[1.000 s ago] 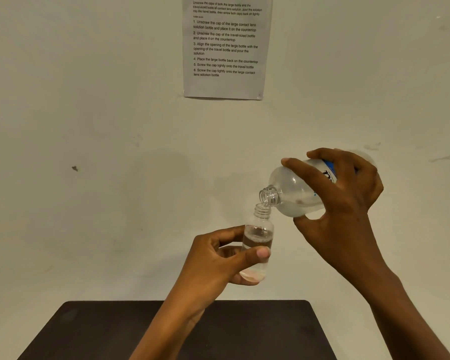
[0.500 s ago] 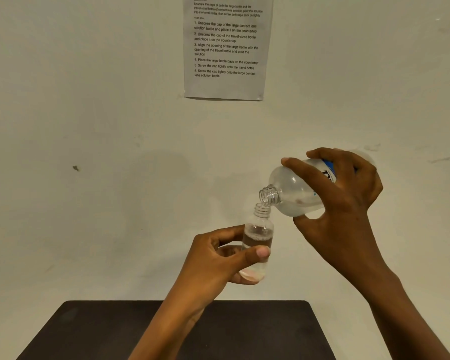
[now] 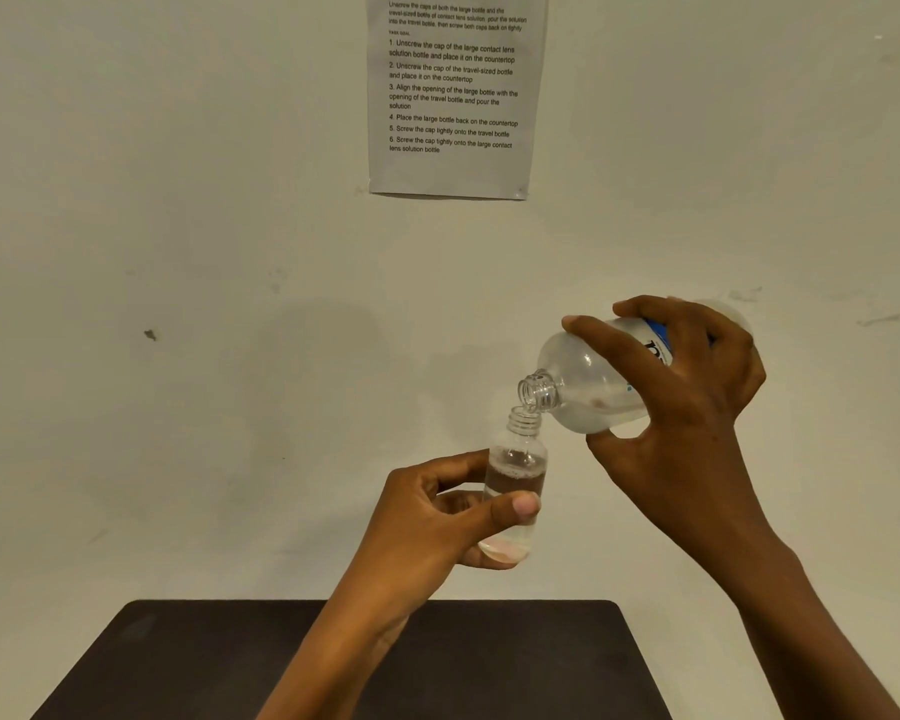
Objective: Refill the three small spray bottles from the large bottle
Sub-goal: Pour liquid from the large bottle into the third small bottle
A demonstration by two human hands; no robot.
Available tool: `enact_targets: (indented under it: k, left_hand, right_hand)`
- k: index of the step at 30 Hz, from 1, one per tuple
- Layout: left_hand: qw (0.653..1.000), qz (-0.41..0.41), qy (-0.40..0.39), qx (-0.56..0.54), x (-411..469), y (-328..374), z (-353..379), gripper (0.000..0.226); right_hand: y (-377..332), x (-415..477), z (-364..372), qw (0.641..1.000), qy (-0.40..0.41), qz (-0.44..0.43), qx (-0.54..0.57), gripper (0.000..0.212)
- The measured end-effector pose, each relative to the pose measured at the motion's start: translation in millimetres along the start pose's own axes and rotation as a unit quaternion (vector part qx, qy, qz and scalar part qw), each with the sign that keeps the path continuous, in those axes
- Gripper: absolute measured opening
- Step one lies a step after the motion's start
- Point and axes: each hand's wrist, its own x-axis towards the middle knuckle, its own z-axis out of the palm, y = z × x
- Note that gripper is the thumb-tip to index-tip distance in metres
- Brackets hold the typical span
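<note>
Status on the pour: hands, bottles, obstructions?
Left hand grips small bottle, upright, uncapped, partly filled. Right hand holds large bottle tilted, mouth at the small bottle's neck. Nothing between the mouths.

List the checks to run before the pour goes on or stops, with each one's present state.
1. Small clear plastic bottle uncapped and upright, held in the left hand: ok.
2. Large clear plastic bottle with blue label gripped by the right hand, tilted mouth-down: ok.
3. Large bottle's mouth right above the small bottle's neck: ok.
4. Liquid level in the small bottle below its shoulder, room left: ok.
5. Liquid actually flowing: cannot tell.
6. Caps and the other two small bottles within reach: cannot tell, none in view.
</note>
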Motion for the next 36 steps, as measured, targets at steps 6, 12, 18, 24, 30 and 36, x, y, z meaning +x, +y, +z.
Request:
enact_targets:
  k: [6,12,18,24,30,36]
  left_hand:
    - [1.000,0.002,-0.001,-0.001,0.5,0.2,-0.8,0.038]
    - [1.000,0.001,0.003,0.004,0.4,-0.6,-0.8,0.042]
    - [1.000,0.000,0.002,0.000,-0.2,-0.8,-1.4,0.041]
    - [1.000,0.001,0.002,0.001,-0.6,-0.5,-1.5,0.041]
    - [1.000,-0.001,0.003,-0.003,-1.3,-0.8,-0.9,0.041]
    - [1.000,-0.003,0.004,0.001,-2.4,-0.6,-1.4,0.047]
  right_hand:
    - [-0.1,0.0,1.4,1.000,0.005,-0.001,-0.004,0.068]
    - [-0.5,-0.3,2.6,1.000,0.003,-0.001,-0.005,0.070]
    - [-2.1,-0.4,0.7,1.000,0.001,-0.001,-0.005,0.068]
    - [-2.4,-0.2,1.2,1.000,0.002,-0.001,-0.005,0.069]
    - [-2.4,-0.1,0.6,1.000,0.001,0.001,-0.005,0.067]
    - [-3.5,-0.5,-0.9,1.000,0.003,0.000,-0.006,0.067]
